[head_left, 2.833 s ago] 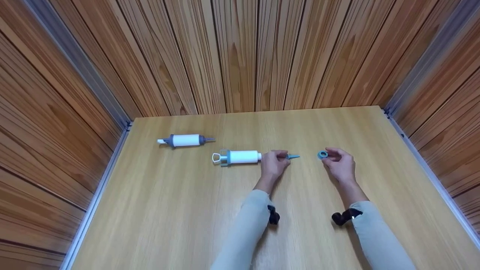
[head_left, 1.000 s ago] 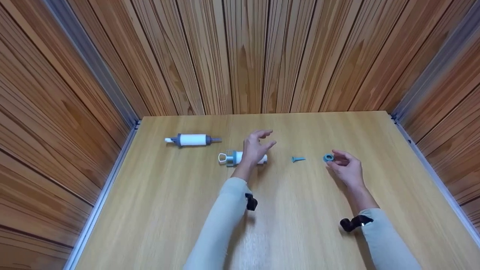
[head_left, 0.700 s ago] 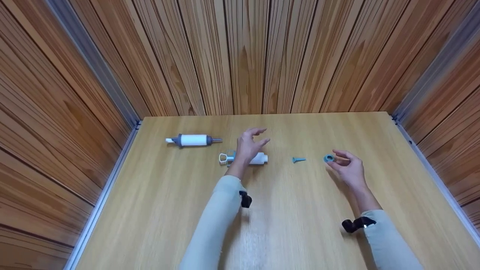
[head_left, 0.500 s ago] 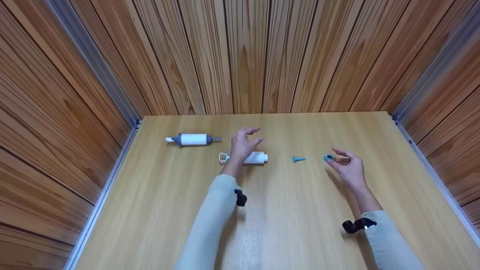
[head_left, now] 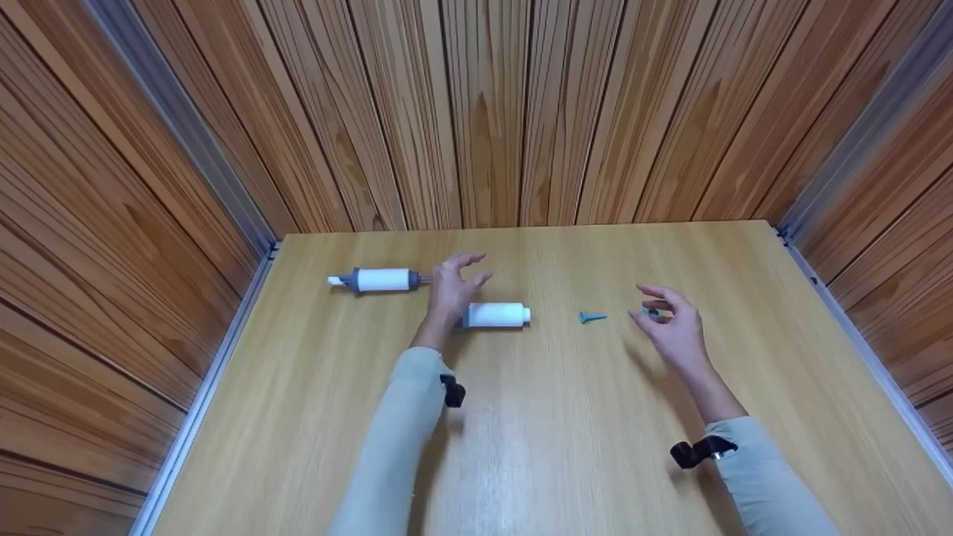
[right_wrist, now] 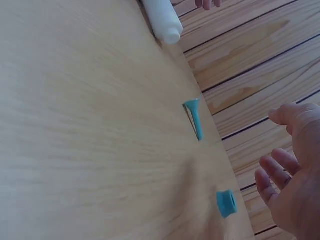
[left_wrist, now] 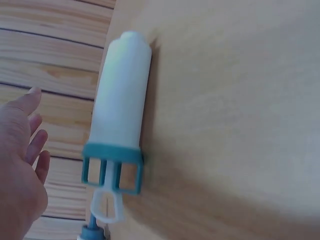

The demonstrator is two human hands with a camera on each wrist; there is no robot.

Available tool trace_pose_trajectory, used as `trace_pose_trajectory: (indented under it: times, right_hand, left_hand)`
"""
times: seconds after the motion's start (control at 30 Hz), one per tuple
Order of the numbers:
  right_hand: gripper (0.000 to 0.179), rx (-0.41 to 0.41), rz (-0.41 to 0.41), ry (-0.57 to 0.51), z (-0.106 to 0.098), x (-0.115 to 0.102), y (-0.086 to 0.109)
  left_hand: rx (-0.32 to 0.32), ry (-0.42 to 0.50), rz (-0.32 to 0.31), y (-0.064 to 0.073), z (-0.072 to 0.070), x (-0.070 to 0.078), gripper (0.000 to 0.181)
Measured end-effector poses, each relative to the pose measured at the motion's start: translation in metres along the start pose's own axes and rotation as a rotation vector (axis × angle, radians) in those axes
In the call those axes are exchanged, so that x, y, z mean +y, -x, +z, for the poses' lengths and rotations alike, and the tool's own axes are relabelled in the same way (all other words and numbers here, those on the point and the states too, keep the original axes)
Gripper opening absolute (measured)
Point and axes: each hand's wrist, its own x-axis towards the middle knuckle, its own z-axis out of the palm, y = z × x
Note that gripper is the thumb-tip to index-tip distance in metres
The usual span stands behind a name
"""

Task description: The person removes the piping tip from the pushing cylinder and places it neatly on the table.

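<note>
A white syringe-like tube, with a teal flanged frame and a white loop plunger handle, lies on the table. My left hand hovers over its handle end, fingers loosely bent and holding nothing; in the head view it covers the handle. Right of the tube lies a small teal nozzle, tapering to a point. A teal threaded ring rests on the table farther right. My right hand is above the ring, fingers parted and apart from it, partly hiding it in the head view.
A second white tube with dark grey-blue ends lies behind and to the left, its thin tip partly behind my left hand. Wooden panel walls enclose the table at the back and sides.
My left hand has left the nozzle end and moved left along the tube to the handle end. My right hand has let go of the ring and lifted slightly off it.
</note>
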Motion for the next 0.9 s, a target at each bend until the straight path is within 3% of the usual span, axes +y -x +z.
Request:
trace_pose_trajectory:
  times: [0.2,0.5,0.9]
  right_hand:
    - [0.049,-0.012,-0.029,0.025,0.01,-0.014,-0.001]
    - [0.055,-0.072,-0.105,0.04,0.023,-0.033,0.003]
    - [0.063,-0.101,-0.239,-0.004,0.034,-0.043,0.013]
  left_hand:
    - [-0.005,-0.024,0.007,0.0,-0.014,-0.014,0.041]
    - [0.056,-0.123,0.104,0.0,-0.037,-0.038,0.041]
    - [0.124,-0.306,0.079,0.005,-0.067,-0.071,0.046]
